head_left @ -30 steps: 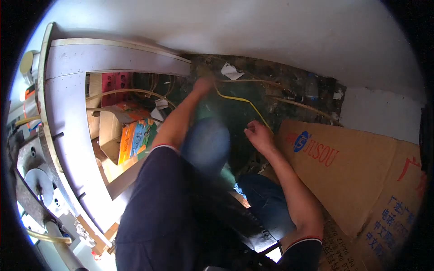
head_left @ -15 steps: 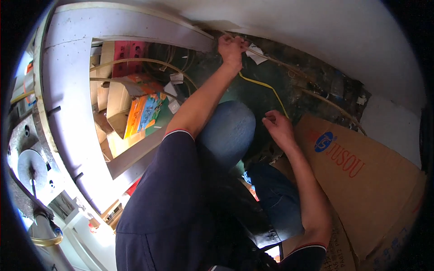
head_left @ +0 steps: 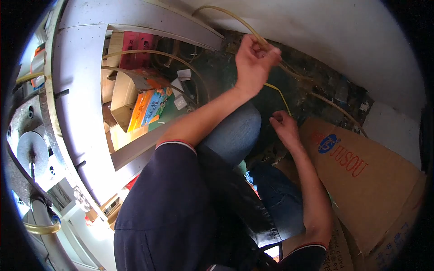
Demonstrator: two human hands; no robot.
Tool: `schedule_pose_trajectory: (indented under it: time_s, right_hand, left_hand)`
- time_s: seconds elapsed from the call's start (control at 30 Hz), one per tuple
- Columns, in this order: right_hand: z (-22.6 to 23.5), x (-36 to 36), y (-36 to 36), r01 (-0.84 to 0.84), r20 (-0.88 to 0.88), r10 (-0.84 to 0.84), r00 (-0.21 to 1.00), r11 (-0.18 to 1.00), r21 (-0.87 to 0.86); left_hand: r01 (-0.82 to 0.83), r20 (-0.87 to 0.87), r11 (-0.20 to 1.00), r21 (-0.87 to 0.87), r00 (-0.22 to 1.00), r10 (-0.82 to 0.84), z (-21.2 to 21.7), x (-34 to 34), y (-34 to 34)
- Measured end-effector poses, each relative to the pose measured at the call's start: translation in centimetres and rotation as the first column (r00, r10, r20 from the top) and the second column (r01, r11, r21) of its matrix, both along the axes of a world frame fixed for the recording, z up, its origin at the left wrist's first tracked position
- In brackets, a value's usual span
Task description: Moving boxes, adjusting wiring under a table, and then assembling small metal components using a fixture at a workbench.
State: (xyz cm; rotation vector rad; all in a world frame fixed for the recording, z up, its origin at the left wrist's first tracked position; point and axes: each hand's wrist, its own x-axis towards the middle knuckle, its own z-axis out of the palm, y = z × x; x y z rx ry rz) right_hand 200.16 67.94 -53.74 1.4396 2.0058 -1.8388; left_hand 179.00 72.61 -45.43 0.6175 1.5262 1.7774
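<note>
My left hand (head_left: 255, 63) is closed round a translucent yellowish hose (head_left: 235, 17), raised in front of the pale wall. From this grip one stretch of hose arches left behind the white frame, and another runs down along the foot of the wall. Lower and to the right, my right hand (head_left: 285, 126) has its fingers curled together; whatever may be in them is hidden. A thin bright yellow line (head_left: 281, 94) runs across the dark green floor from behind my left hand to beside my right hand.
The white frame (head_left: 77, 95) stands at the left, with opened cardboard boxes (head_left: 124, 97) and a second hose (head_left: 153, 52) visible through its opening. A large flattened carton (head_left: 357, 198) leans at the right. My bent knee (head_left: 235, 131) is between my arms.
My left hand has come up and to the right, away from the frame's corner, lifting the hose into an arch. My right hand has barely moved. The view has shifted slightly.
</note>
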Motion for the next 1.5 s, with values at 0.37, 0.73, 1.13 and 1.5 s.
schedule_pose_trajectory:
  time_s: [0.37,0.73,1.13,1.5]
  right_hand:
    - [-0.8,-0.9,-0.1,0.057,-0.188,-0.037,0.981,0.993,0.102]
    - [-0.7,-0.9,0.5,-0.01,-0.09,0.009,0.996,1.0,-0.018]
    - [-0.4,0.0,0.3,-0.041,-0.06,0.041,0.997,0.999,-0.004]
    - [-3.3,0.0,-0.3,0.123,-0.329,-0.037,0.944,0.962,0.243]
  left_hand:
    - [0.428,-0.52,0.893,-0.139,0.736,-0.433,5.3,5.5,0.0]
    - [0.518,-0.562,0.845,-0.13,0.664,-0.493,7.0,6.4,0.4]
    - [-0.102,-0.2,0.99,0.098,0.972,0.12,13.0,-3.2,6.1]
    - [0.553,-0.856,0.809,-0.2,0.304,-0.419,19.1,8.0,5.1]
